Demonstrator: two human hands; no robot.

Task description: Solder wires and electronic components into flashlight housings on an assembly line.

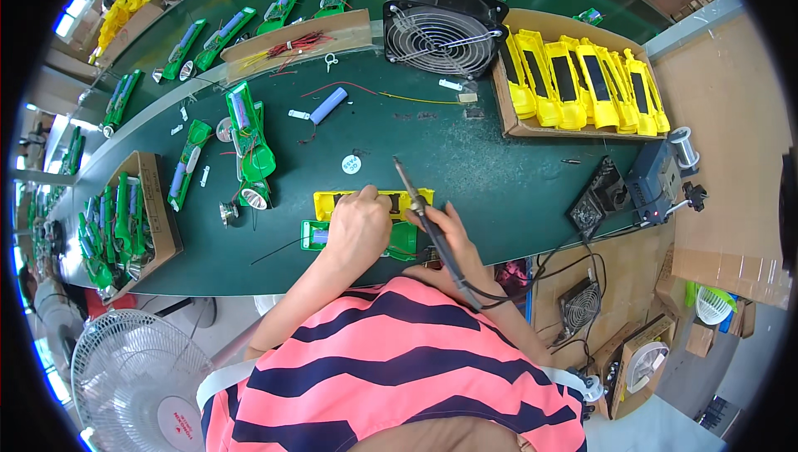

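My left hand (362,223) is closed, knuckles up, over the middle of a yellow plastic shell (324,204) with a dark panel. Its fingertips are hidden, so what they pinch cannot be made out. Just below the shell lies an open green casing (403,240) with a lilac battery cell (318,237) at its left end; my left hand partly covers it. My right hand (461,244) grips a soldering iron (438,238), slanted with its tip up and to the left, above the table. The right fingers are beside the shell's right end.
A carton of yellow shells (540,128) and a black fan (440,36) stand at the back. Soldering station (657,182) and solder spool (683,148) sit at right. Green casings (249,148), a loose cell (328,106) and a full carton (158,202) lie left.
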